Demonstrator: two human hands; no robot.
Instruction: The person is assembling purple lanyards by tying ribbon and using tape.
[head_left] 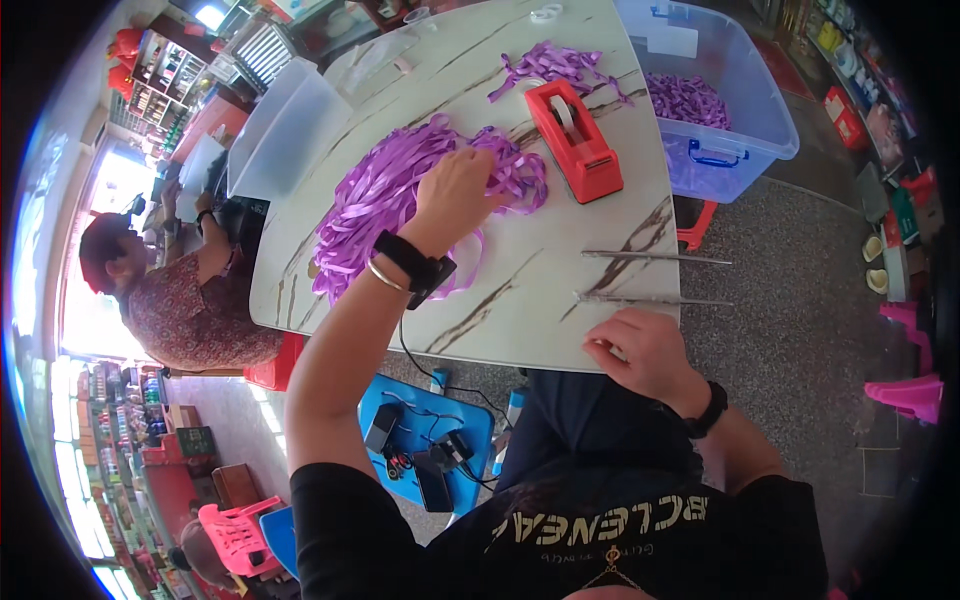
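Note:
A large heap of purple ribbons [375,195] spreads over the marble-patterned table [520,335]. My left hand [455,195] reaches into the heap's right side, its fingers bent around some of the ribbon, fingertips partly hidden. A looser tangle of purple ribbon [520,180] lies just beyond those fingers. Close to the table's near edge, my right hand [640,350] is curled with thumb and fingers drawn together; what they hold, if anything, is too small to make out. Two thin metal rods [655,257] jut over the right edge above that hand. A red tape dispenser [575,140] stands right of the ribbons.
A smaller purple ribbon pile [560,68] lies farther back. Right of the table is a clear plastic bin [720,165] containing purple ribbons; another clear bin [285,130] is at left. A blue stool [465,415] below carries black devices and cables. A person [180,290] sits at left.

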